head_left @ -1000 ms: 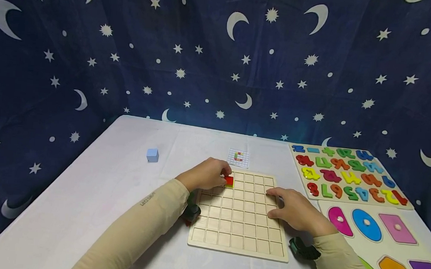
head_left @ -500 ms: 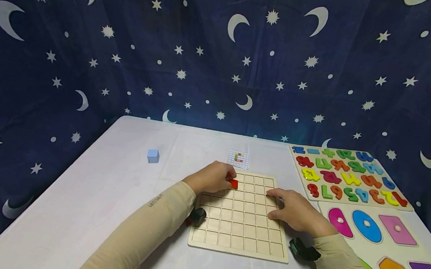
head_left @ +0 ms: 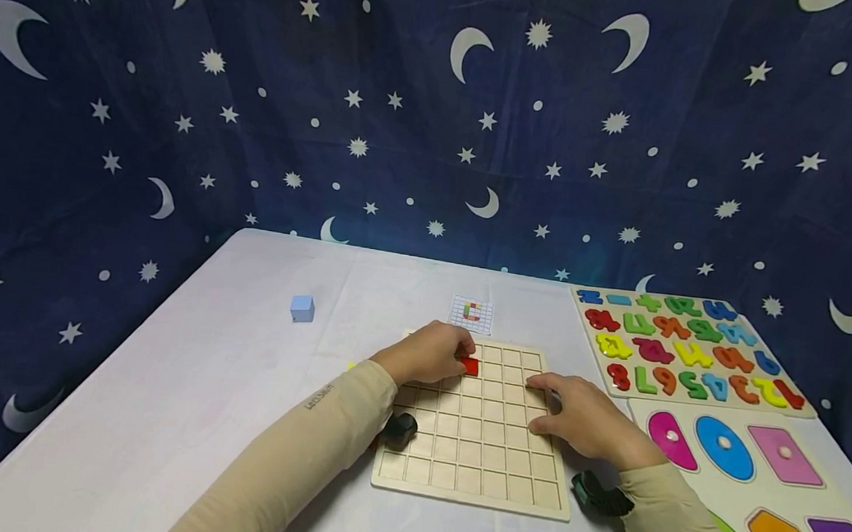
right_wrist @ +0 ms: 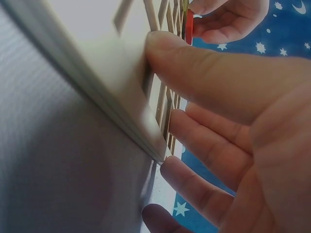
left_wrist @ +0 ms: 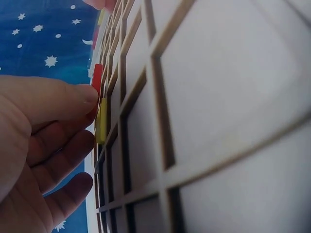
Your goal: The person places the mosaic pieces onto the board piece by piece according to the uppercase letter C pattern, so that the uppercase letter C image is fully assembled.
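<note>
My left hand [head_left: 427, 355] pinches a small red square tile [head_left: 470, 366] between thumb and fingers over the far rows of a wooden grid board [head_left: 480, 494]. In the left wrist view, the red tile [left_wrist: 97, 77] stands edge-on under the thumb. A yellow tile [left_wrist: 103, 121] lies on the grid close below it. My right hand [head_left: 590, 413] rests at the board's right edge, thumb and fingers spread and relaxed. The right wrist view has that thumb on the board's face, with fingertips near its rim. Part of the board is hidden behind my left hand.
Behind the board lies a gridded pattern card [head_left: 471, 314]. A light blue cube [head_left: 302, 308] sits at the back left. To the right are a number puzzle board [head_left: 706, 403] and a knobbed shape board [head_left: 722, 494]. Something yellow [head_left: 351, 366] peeks out beside my left sleeve.
My left hand has moved to the right along the far rows, carrying the red tile. The yellow bit beside the left sleeve has come into view. My right hand has stayed put.
</note>
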{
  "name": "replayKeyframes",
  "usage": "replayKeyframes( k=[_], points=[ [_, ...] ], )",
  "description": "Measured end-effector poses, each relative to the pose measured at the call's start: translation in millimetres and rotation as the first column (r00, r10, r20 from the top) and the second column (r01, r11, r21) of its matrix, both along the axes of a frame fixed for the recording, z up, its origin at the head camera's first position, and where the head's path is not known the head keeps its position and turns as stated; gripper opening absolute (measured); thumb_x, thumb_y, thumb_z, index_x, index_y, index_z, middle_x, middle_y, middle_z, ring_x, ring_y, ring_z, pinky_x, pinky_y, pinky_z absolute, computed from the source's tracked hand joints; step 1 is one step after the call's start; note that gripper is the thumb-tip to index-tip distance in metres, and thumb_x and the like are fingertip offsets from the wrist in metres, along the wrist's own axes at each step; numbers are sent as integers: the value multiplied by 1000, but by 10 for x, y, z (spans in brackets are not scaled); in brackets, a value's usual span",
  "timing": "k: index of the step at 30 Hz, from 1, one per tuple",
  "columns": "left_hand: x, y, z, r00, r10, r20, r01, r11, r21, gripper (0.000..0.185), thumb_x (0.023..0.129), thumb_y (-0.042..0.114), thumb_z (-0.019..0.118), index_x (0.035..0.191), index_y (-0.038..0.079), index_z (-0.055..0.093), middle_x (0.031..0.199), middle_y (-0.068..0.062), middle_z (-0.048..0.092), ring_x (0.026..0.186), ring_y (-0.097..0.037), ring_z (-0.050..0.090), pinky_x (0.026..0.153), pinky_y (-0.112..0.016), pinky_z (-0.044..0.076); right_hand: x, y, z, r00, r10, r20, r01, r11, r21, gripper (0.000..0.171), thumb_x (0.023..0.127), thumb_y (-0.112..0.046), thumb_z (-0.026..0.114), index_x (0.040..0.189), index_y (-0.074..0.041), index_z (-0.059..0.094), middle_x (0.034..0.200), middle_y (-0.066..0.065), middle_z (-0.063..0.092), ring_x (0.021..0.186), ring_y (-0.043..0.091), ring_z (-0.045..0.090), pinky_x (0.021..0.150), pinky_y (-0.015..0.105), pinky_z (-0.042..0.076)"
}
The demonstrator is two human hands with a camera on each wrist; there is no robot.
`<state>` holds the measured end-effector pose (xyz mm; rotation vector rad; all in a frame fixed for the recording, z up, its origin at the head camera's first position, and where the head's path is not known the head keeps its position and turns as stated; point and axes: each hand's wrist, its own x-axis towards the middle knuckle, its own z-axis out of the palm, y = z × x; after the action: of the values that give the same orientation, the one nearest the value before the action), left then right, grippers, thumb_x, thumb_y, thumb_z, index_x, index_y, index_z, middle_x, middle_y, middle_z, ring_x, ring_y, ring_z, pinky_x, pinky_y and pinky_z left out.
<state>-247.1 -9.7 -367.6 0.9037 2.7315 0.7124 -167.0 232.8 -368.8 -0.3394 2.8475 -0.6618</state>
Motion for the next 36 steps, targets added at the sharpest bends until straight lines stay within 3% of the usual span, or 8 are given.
replayKeyframes(
  k=[36],
  points=[
    [-24,74,-28,1000,-6,-8,6,1000,-27,24,87,7,74,111,8,70,97,1,67,87,-13,57,86,-26,47,-10,7,-17,1000,-8,9,8,1000,-2,63,81,-22,84,137,-5,59,136,20,57,127,43,49,104,62,36]
  ],
)
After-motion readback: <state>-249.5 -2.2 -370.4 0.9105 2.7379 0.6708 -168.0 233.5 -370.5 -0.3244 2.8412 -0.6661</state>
